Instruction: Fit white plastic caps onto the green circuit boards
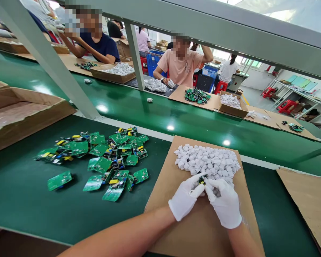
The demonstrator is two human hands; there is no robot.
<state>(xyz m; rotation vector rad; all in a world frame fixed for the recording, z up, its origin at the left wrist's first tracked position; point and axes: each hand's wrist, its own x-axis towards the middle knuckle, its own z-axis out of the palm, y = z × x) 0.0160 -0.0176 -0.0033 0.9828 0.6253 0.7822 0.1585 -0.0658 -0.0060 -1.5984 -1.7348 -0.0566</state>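
Observation:
My left hand (186, 196), in a white glove, is closed on a small circuit board (202, 179) with a yellow part. From the other side my right hand (222, 200), gloved too, pinches the same board. Both hands are over a brown cardboard sheet (203, 228), at the near edge of a heap of small white-wrapped pieces (208, 159). Left of the sheet, many green circuit boards (98, 165) with yellow and blue parts lie piled on the dark green table (24, 192).
An open cardboard box (29, 123) stands at the left. A slanted metal post (50, 60) and a green conveyor (128, 103) lie beyond. Across it, a person in a pink shirt (180, 66) and another in dark blue (98, 44) sit. More cardboard (307, 200) is at the right.

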